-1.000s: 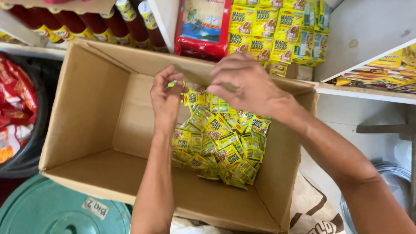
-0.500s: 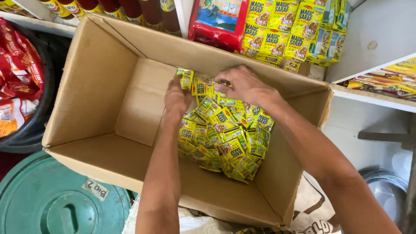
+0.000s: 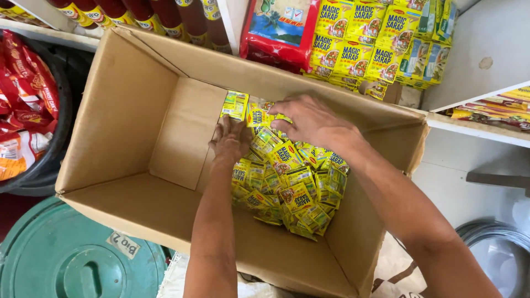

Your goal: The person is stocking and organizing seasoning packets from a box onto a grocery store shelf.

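Observation:
An open brown cardboard box fills the middle of the head view. A heap of small yellow seasoning sachets lies in its right half. My left hand rests palm down on the sachets at the heap's left edge, fingers spread. My right hand reaches in from the right and lies over the top of the heap near the box's far wall, fingers pinching at a strip of sachets. The box's left half shows bare cardboard.
Behind the box, a shelf holds hanging strips of yellow sachets, a red packet and dark red bottles. A tub of red snack packs sits left. A green lidded bin stands below left.
Both hands dropped from the box's upper rim down onto the sachet heap. The left hand now lies flat on the sachets, and the right hand has settled at the far side.

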